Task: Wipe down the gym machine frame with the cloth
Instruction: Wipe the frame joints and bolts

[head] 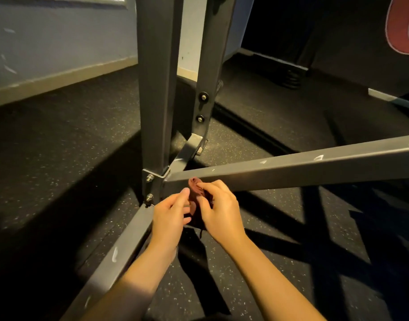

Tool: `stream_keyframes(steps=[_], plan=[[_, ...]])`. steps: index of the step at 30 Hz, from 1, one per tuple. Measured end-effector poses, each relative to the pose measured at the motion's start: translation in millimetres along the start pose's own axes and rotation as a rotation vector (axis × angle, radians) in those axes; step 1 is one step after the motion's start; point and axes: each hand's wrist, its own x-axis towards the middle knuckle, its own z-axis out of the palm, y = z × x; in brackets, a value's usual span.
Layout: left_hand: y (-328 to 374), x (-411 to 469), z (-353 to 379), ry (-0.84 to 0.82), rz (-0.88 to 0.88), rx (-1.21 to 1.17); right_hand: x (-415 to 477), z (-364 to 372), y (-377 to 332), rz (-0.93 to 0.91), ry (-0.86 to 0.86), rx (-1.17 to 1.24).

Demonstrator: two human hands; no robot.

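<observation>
- Cloth (195, 189): dark red-brown and bunched into a narrow wad. Its long axis runs up and away from the person, and a loose thread hangs from the lower end.
- The upper end of the cloth is seen against the lower edge of the cross beam (291, 169), just beside the beam's joint with the upright post (155, 100). Contact cannot be confirmed.
- Gym machine frame (206, 66): grey square tube. The cross beam extends to the right, and a base rail (111, 262) runs along the speckled floor (60, 158) toward the lower left.
- Left hand (170, 214): the cloth is pinched from the left, with the fingers (183, 195) curled against it.
- Right hand (218, 209): the cloth is grasped from the right, with the fingers (208, 187) closed over its top.
- Two bolts (149, 178) are seen at the foot of the post, left of the hands.
</observation>
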Motion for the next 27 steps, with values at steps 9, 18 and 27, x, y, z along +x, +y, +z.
stream_keyframes(steps=[9, 18, 27], plan=[[29.0, -8.0, 18.6, 0.052, 0.201, 0.015, -12.6, -51.4, -17.5, 0.185, -0.056, 0.377], [40.2, 35.1, 25.5, 0.197, 0.477, 0.468, -34.8, -102.8, 8.4, 0.487, 0.392, 0.204], [31.1, 25.3, 50.3, -0.037, 0.707, 0.456, -29.1, -109.6, -2.4, 0.565, 0.485, 0.225]])
